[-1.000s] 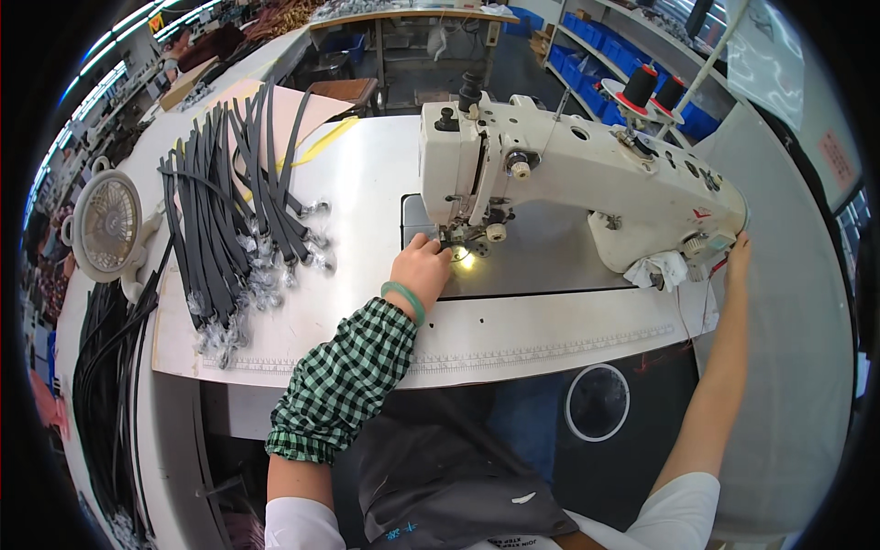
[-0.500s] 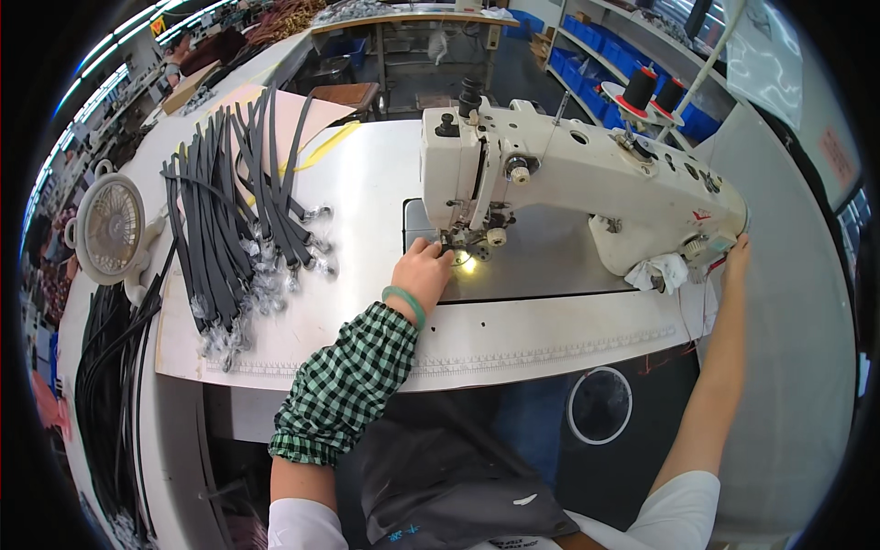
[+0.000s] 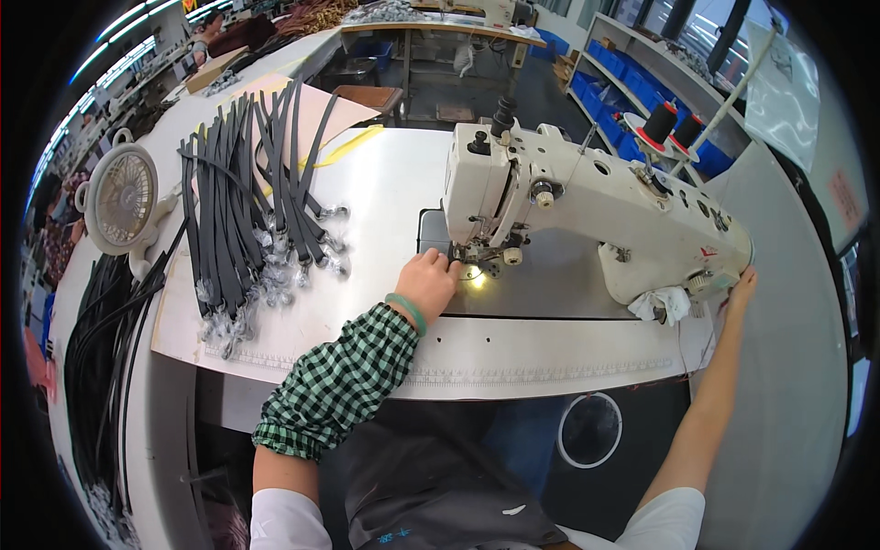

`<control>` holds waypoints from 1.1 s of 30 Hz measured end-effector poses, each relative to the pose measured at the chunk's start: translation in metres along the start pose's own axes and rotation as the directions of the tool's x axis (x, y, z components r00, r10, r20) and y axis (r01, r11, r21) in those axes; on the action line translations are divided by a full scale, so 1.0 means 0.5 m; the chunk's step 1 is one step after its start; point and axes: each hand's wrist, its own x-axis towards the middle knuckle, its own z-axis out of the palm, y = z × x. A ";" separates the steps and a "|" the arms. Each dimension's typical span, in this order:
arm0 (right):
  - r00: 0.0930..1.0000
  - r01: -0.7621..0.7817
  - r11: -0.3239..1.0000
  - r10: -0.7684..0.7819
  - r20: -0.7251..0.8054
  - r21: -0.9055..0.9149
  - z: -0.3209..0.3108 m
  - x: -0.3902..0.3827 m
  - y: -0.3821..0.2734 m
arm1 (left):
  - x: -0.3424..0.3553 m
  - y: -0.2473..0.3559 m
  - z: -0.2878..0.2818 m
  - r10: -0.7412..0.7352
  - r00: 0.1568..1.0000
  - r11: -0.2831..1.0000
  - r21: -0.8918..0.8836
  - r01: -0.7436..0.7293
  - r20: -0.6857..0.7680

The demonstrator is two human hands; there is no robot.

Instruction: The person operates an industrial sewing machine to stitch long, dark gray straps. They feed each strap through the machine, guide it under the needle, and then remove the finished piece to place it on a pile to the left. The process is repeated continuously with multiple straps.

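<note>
A white sewing machine (image 3: 587,197) stands on the table, its small lamp lighting the needle area. My left hand (image 3: 427,282), below a green bangle and a checked sleeve cover, is closed right beside the presser foot (image 3: 467,255). Its fingertips press together at a small dark piece, mostly hidden, that I cannot make out. At the machine's far right end, my right hand (image 3: 743,286) curls round the edge of the handwheel (image 3: 752,249). Several dark grey straps (image 3: 225,220) with clear-wrapped ends lie in a pile to the left of the machine.
A white fan (image 3: 122,199) stands at the table's left edge, above a hanging bundle of black straps (image 3: 101,367). Two dark thread cones (image 3: 658,126) sit behind the machine. A white cloth (image 3: 662,304) is tucked by its base. Shelves with blue bins (image 3: 632,82) stand behind.
The whole view has shifted slightly, so the machine and table sit a little lower and further right. Both hands keep to the same places on the machine.
</note>
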 end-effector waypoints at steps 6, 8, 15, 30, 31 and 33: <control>0.941 0.329 0.875 -0.274 0.197 -0.355 0.075 0.052 -0.109 | 0.015 -0.103 -0.004 -0.185 0.978 0.970 0.181 0.164 0.100; 0.972 0.230 0.911 -0.197 0.131 -0.341 0.023 0.104 -0.052 | 0.041 -0.106 0.016 -0.236 0.971 0.964 0.135 0.228 0.047; 0.981 0.179 0.967 -0.160 -0.112 0.184 0.086 -0.014 0.069 | 0.039 -0.097 0.027 -0.263 0.960 0.956 0.161 0.246 0.098; 0.889 0.348 0.903 -0.403 0.219 0.251 0.122 -0.560 -0.241 | -0.175 -0.318 -0.199 -0.058 0.901 0.996 0.085 0.023 0.430; 0.825 0.379 0.872 -0.470 0.314 0.309 0.133 -0.626 -0.269 | -0.183 -0.316 -0.196 -0.035 0.908 0.999 0.049 0.016 0.418; 0.602 0.517 0.759 -0.652 0.462 0.396 0.137 -0.723 -0.324 | -0.183 -0.297 -0.213 0.016 0.895 0.999 0.025 -0.031 0.446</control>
